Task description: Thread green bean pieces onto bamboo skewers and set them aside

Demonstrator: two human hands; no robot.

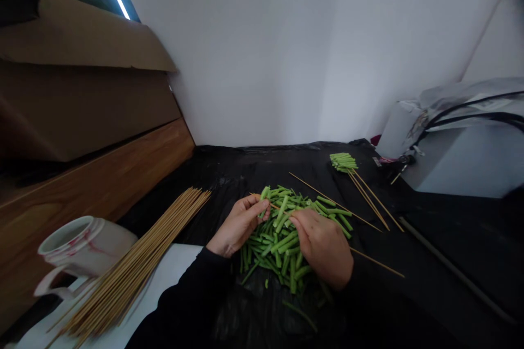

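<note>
My left hand (241,223) is closed, pinching a short green bean piece (265,194) between thumb and fingers. A thin bamboo skewer (379,262) runs through the closed grip of my right hand (321,242), its tip side pointing at the left hand. One bean piece (281,210) appears to sit across the skewer between my hands. Beneath both hands lies a loose pile of cut green beans (286,245). Farther back on the right are finished-looking skewers with bean pieces (344,162) lined up side by side at one end.
A bundle of bamboo skewers (143,262) lies at left on a white sheet (180,262), against a tipped white mug (90,245). One loose skewer (335,202) rests behind the pile. Black plastic (229,169) covers the table. Cardboard (82,103) stands left; a white box with cables (462,158) stands right.
</note>
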